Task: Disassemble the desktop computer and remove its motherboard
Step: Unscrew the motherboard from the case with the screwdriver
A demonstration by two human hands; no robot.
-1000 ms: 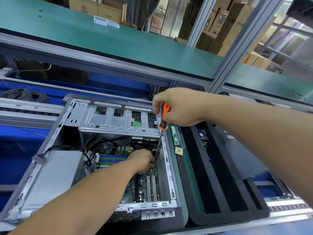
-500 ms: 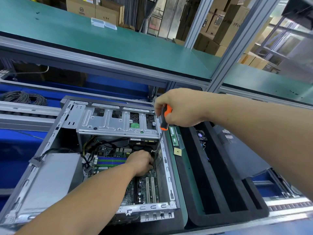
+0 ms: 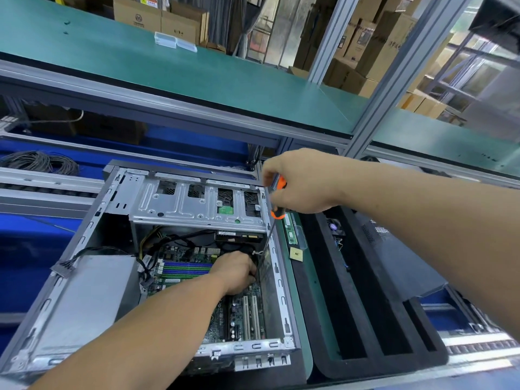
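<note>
Orange and black screwdriver (image 3: pixel 277 201), handle gripped in the right hand (image 3: pixel 299 182), which is closed round it above the case rim. Shaft runs steeply down into the open desktop case (image 3: pixel 277 277), tip lost behind the left hand (image 3: pixel 239 273). That hand is down on the motherboard (image 3: pixel 191 258), fingers curled near the tip; whether it pinches a screw or only steadies the blade, cannot tell.

Motherboard sits flat on the case floor, green, blue memory slots (image 3: pixel 187 270) left of the hand, white expansion slots (image 3: pixel 250 316) nearer the camera. Probable step: backing out a mounting screw near the board's right edge.

To do it well, I judge: keep the shaft in line with the screw, press down while turning, left fingers guiding the tip so it does not skate across the board.

Room is tight. Drive cage (image 3: pixel 197 204) overhangs the far end; the shaft passes just beside its corner and the right wall. Black cables (image 3: pixel 180 237) cross above the board. Power supply (image 3: pixel 90 299) fills the left. Open space is straight up. Foam tray (image 3: pixel 365 319) to the right has free channels for parts.
</note>
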